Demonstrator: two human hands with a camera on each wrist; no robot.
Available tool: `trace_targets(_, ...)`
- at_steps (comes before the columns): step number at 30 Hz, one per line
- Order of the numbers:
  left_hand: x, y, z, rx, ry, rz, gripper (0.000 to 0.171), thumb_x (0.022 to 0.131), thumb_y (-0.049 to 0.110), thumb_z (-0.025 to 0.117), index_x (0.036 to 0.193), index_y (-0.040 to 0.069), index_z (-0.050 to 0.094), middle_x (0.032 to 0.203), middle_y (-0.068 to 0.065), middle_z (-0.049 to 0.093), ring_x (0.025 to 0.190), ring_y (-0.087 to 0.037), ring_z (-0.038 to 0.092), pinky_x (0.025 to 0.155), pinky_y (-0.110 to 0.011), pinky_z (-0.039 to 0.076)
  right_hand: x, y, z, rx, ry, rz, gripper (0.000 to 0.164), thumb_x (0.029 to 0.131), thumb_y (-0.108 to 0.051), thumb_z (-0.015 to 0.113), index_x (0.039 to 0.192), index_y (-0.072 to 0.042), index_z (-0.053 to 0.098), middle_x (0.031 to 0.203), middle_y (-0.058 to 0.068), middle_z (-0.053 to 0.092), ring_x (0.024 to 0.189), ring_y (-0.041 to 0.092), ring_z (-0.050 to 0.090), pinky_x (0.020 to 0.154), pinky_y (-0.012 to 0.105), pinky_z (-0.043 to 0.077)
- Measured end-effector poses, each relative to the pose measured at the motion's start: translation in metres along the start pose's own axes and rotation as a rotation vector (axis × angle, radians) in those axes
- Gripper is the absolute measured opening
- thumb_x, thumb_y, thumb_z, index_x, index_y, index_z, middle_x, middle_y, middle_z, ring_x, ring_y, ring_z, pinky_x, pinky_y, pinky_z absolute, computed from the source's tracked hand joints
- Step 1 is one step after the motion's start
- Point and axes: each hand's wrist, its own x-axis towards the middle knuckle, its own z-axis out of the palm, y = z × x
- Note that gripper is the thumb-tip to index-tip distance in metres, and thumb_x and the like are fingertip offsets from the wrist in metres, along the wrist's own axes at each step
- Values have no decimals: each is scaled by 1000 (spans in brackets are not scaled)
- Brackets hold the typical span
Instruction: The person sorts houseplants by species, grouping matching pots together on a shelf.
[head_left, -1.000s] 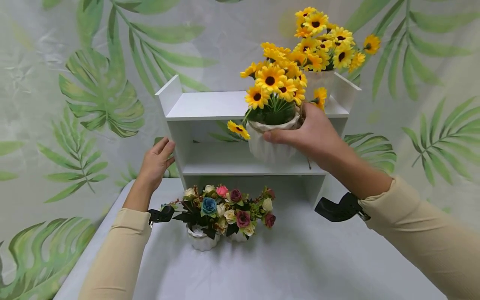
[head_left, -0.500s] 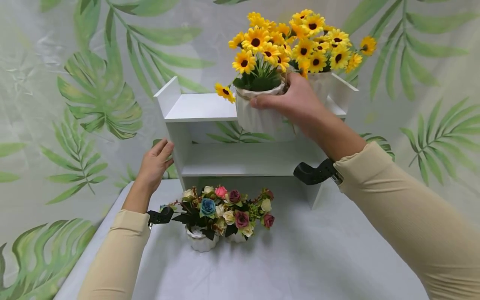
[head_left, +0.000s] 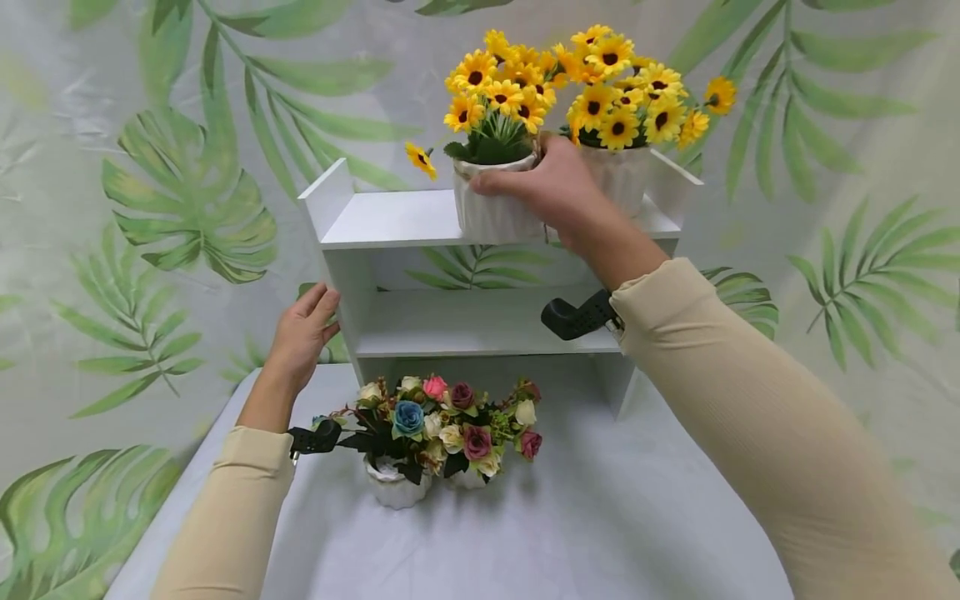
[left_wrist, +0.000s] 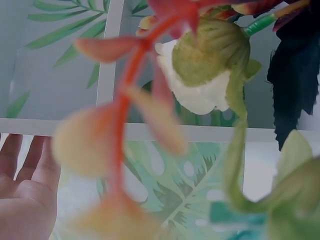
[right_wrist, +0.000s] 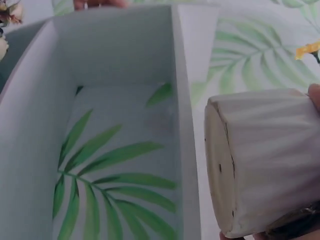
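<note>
My right hand (head_left: 558, 196) grips the rim of a white ribbed flowerpot (head_left: 491, 204) with yellow sunflowers (head_left: 502, 92) in it. In the head view the pot overlaps the front edge of the top board of a white shelf (head_left: 401, 218). From the right wrist, the underside of the pot (right_wrist: 220, 170) shows close to that board's edge. A second sunflower pot (head_left: 622, 175) stands on the top board at right, partly behind my hand. My left hand (head_left: 303, 333), fingers loosely extended, rests against the shelf's left side panel.
Two white pots with mixed roses stand on the table before the shelf, the left pot (head_left: 397, 483) more visible than the right pot (head_left: 468, 478). Their blooms (head_left: 450, 425) reach close to the left wrist camera. A leaf-patterned cloth (head_left: 187, 192) hangs behind.
My right hand has carried the sunflower pot leftward to the top board, away from the second sunflower pot. The left hand stays at the side panel, and the head view has shifted slightly.
</note>
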Motion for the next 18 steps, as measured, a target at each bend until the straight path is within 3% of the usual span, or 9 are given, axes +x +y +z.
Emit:
trace_targets(12, -2, -1, -3, 6, 18, 7, 69, 103, 41, 48, 160, 13, 20, 168, -7, 17, 155, -24, 20, 127, -45, 22, 32, -3, 7, 68, 51, 102, 90, 78, -32, 84, 151, -18, 34, 153, 0, 43, 132, 14, 46, 114, 27, 41)
trace_targets(18, -1, -2, 0, -7, 17, 17, 68, 104, 39, 48, 159, 12, 21, 168, -8, 18, 154, -25, 20, 127, -46, 22, 37, 1, 11, 127, 38, 98, 88, 79, -26, 85, 150, -16, 35, 153, 0, 42, 134, 14, 44, 116, 26, 39)
